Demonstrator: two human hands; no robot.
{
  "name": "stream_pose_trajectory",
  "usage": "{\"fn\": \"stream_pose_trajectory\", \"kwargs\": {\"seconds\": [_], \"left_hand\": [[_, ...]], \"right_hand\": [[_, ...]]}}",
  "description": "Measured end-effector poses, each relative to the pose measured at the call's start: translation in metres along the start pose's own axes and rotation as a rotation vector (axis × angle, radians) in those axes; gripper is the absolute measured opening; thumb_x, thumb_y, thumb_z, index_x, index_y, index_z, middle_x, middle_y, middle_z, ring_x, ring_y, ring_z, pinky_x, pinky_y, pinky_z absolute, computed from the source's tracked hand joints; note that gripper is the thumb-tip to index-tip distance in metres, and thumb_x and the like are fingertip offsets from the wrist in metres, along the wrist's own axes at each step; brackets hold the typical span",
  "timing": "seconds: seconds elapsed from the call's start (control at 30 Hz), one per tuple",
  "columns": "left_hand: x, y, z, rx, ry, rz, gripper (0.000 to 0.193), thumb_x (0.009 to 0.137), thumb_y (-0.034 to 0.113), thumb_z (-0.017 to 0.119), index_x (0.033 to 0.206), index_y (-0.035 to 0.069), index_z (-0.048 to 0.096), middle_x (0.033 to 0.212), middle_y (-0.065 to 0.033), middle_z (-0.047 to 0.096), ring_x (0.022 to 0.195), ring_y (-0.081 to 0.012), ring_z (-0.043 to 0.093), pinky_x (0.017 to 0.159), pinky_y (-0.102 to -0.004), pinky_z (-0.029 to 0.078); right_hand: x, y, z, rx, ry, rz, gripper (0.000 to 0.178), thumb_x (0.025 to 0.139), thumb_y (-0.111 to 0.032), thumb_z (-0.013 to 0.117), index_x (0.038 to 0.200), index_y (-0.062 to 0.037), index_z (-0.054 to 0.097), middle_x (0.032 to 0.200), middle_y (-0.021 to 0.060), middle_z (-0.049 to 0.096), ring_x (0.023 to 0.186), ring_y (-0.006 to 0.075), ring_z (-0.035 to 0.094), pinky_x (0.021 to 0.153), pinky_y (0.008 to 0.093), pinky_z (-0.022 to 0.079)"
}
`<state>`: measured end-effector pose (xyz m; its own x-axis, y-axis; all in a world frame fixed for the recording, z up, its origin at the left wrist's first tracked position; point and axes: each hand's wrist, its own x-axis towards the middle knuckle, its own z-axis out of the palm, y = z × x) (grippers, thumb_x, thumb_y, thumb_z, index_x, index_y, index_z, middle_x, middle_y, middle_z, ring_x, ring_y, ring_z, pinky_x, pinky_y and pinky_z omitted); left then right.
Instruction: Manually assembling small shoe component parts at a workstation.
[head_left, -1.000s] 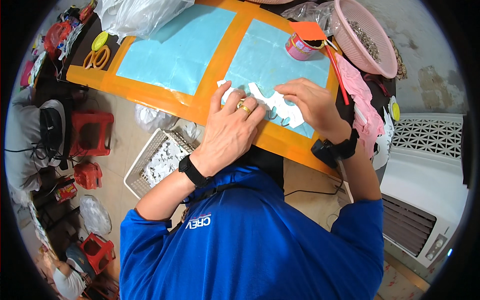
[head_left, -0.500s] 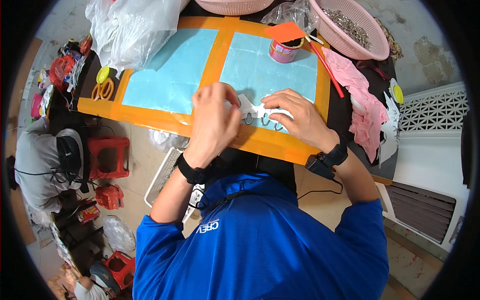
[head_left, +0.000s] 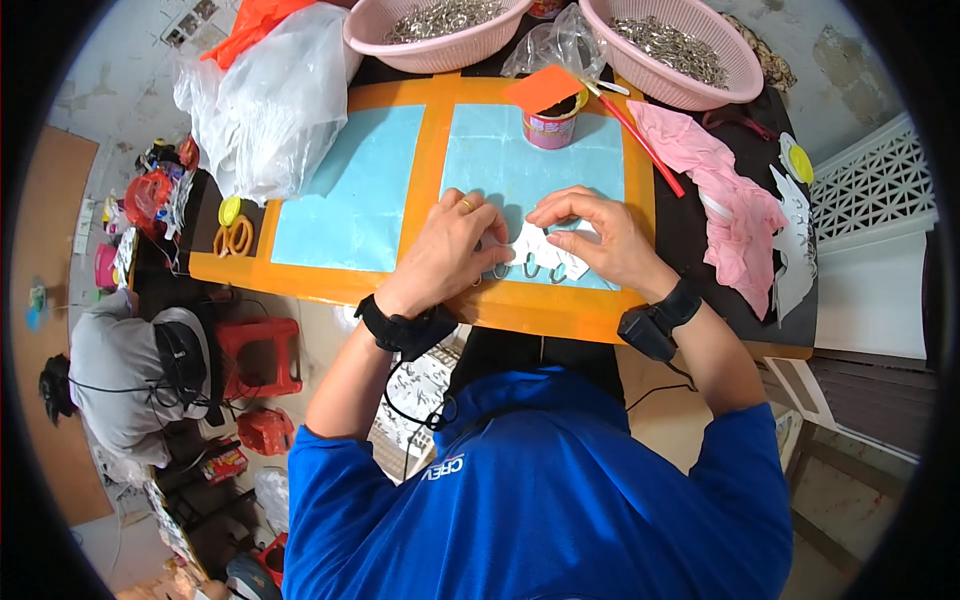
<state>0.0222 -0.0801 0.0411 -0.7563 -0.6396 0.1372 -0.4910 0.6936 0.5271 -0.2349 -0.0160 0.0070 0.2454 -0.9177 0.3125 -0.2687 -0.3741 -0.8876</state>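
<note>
A notched white card strip (head_left: pixel 524 242) lies low on the blue sheet, with several silver metal loops (head_left: pixel 531 268) along its near edge. My left hand (head_left: pixel 455 248) is closed at the strip's left end, fingers curled and thumb against them; its fingertips partly hide that end. From the right, my right hand (head_left: pixel 610 240) curves over the strip, index finger and thumb bent around its upper edge, the palm covering part of it. Whether a loose loop sits between my left fingertips cannot be made out.
Pink baskets (head_left: pixel 440 56) of metal pieces stand at the back. A tin (head_left: pixel 549 131) with an orange card sits behind my hands, beside a red stick (head_left: pixel 655 150). Pink cloth (head_left: pixel 715 200) lies right, orange-handled scissors (head_left: pixel 234 237) left. A person (head_left: pixel 140 385) sits at far left.
The view has shifted, bringing more of the back baskets into sight. My left hand has turned lower over the strip's left end. My right hand stays at the strip.
</note>
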Motion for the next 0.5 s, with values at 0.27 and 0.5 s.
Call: {"fn": "stream_pose_trajectory", "kwargs": {"seconds": [0.27,0.5], "left_hand": [[0.010,0.014,-0.022,-0.353,-0.142,-0.261,0.018,0.100,0.013,0.077,0.102,0.005,0.061,0.094,-0.0057,0.066,0.093,-0.0191,0.062,0.083,-0.0355,0.051],[0.027,0.027,0.004,-0.735,0.192,-0.282,0.026,0.103,0.002,0.071,0.119,0.007,0.050,0.104,-0.0023,0.063,0.095,-0.0109,0.058,0.084,-0.0272,0.051]], "right_hand": [[-0.002,-0.002,-0.008,-0.064,0.289,-0.041,0.044,0.093,-0.015,0.082,0.133,-0.0029,0.068,0.139,0.0124,0.068,0.136,0.0287,0.058,0.117,0.0433,0.045],[-0.002,0.017,-0.007,0.567,0.518,0.191,0.093,0.096,-0.026,0.086,0.164,-0.0022,0.027,0.159,0.0181,0.045,0.146,0.0285,0.048,0.119,0.0446,0.044]]}}
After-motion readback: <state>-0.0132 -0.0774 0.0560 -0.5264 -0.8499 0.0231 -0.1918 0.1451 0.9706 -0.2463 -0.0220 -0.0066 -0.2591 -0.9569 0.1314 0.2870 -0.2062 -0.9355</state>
